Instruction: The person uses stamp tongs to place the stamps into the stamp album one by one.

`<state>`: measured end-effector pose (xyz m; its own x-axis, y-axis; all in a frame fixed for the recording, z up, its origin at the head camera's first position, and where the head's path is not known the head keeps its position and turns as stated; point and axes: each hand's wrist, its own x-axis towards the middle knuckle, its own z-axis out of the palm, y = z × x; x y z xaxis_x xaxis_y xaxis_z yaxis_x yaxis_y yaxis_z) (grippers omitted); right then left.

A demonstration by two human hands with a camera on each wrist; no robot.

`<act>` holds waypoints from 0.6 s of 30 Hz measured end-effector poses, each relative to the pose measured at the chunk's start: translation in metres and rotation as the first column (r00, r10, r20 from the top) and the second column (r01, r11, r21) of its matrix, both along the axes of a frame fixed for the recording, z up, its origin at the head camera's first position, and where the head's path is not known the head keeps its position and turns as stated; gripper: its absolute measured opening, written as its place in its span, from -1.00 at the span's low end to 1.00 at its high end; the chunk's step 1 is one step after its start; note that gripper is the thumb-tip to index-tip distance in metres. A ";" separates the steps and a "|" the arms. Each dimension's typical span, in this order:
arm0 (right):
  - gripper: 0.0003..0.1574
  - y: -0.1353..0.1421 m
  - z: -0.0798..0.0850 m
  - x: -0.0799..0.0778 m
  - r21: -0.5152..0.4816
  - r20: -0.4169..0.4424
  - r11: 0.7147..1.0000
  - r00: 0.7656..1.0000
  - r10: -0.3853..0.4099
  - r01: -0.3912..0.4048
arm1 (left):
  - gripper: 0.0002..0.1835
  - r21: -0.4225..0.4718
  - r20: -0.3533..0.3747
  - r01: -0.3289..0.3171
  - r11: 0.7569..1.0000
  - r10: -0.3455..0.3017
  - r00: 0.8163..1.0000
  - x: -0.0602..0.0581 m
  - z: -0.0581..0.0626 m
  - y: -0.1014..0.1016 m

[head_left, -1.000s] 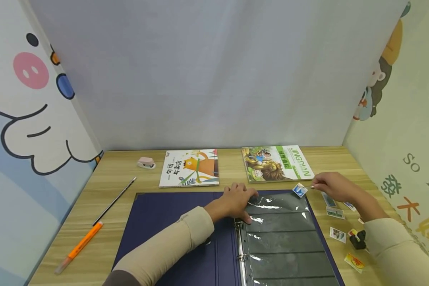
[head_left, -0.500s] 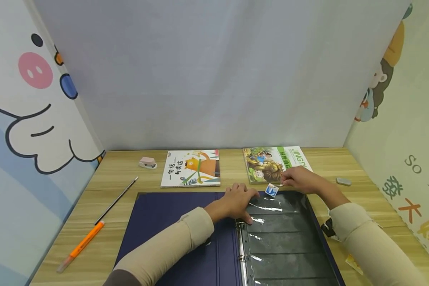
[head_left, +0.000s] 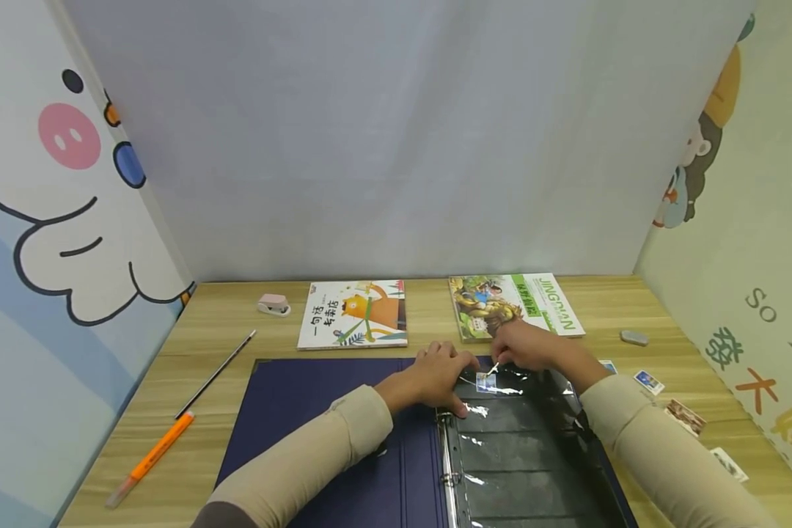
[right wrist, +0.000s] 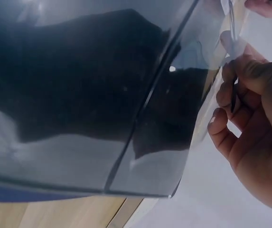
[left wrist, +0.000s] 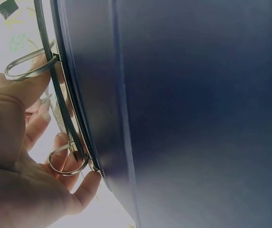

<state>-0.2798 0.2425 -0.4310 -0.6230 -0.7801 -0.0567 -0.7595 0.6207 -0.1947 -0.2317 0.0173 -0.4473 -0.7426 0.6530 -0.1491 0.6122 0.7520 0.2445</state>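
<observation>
My right hand (head_left: 534,346) pinches tweezers (head_left: 493,369) over the top pocket of the black stock page (head_left: 521,447). At the tweezers' tip a small blue-and-white stamp (head_left: 485,382) lies at that top strip, near the rings. The fingers of my left hand (head_left: 438,375) are spread across the page's top inner corner, thumb close to the upper metal ring (left wrist: 29,73). In the right wrist view the tweezers (right wrist: 233,95) sit between thumb and fingers, beside the glossy page (right wrist: 79,85). The page belongs to an open navy ring binder (head_left: 317,411).
Two picture books, one white (head_left: 352,314) and one green-titled (head_left: 554,304), lie behind the binder. Several stamps (head_left: 685,416) and a grey oval piece (head_left: 634,337) are at the right. An orange marker (head_left: 152,458), a dark pencil (head_left: 216,374) and a small pink device (head_left: 273,304) are at the left.
My right hand has carried the stamp in the tweezers leftwards from beyond the page's right edge to the top pocket near the rings. My left hand has stayed in place.
</observation>
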 end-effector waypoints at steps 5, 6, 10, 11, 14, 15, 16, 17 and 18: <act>-0.85 -0.005 0.001 0.003 -0.007 -0.038 0.999 0.998 0.042 -0.042 | -0.16 0.003 -0.001 -0.001 1.000 0.001 1.000 -0.001 -0.002 -0.001; -0.85 -0.006 0.000 0.004 -0.002 -0.042 0.999 0.998 0.041 -0.041 | -0.16 0.004 -0.001 -0.002 1.000 0.002 1.000 -0.001 -0.003 -0.001; -0.86 -0.008 0.000 0.004 0.023 -0.038 0.999 0.999 0.035 -0.034 | -0.15 0.011 0.000 -0.003 1.000 0.003 1.000 -0.001 -0.005 -0.002; -0.87 -0.008 0.000 0.004 0.025 -0.025 0.999 0.999 0.026 -0.026 | -0.15 0.012 0.001 -0.004 1.000 0.004 1.000 -0.001 -0.006 -0.002; -0.88 0.000 0.004 0.004 0.001 0.019 1.000 0.999 -0.028 0.028 | -0.15 0.012 0.003 -0.004 1.000 0.004 1.000 -0.001 -0.007 -0.002; -0.88 0.005 0.006 0.003 -0.012 0.026 0.998 0.998 -0.054 0.054 | -0.15 0.012 0.005 -0.004 1.000 0.004 1.000 -0.001 -0.007 -0.002; -0.87 0.011 0.008 0.003 -0.024 0.027 0.996 0.996 -0.084 0.085 | -0.15 0.015 0.009 -0.005 1.000 0.004 1.000 -0.001 -0.007 -0.002; -0.86 0.017 0.012 0.003 -0.040 0.031 0.992 0.993 -0.116 0.117 | -0.15 0.016 0.011 -0.004 1.000 0.004 1.000 -0.002 -0.007 -0.002; -0.85 0.025 0.015 0.004 -0.053 0.021 0.988 0.989 -0.147 0.148 | -0.15 0.018 0.016 -0.006 1.000 0.006 1.000 -0.002 -0.006 -0.002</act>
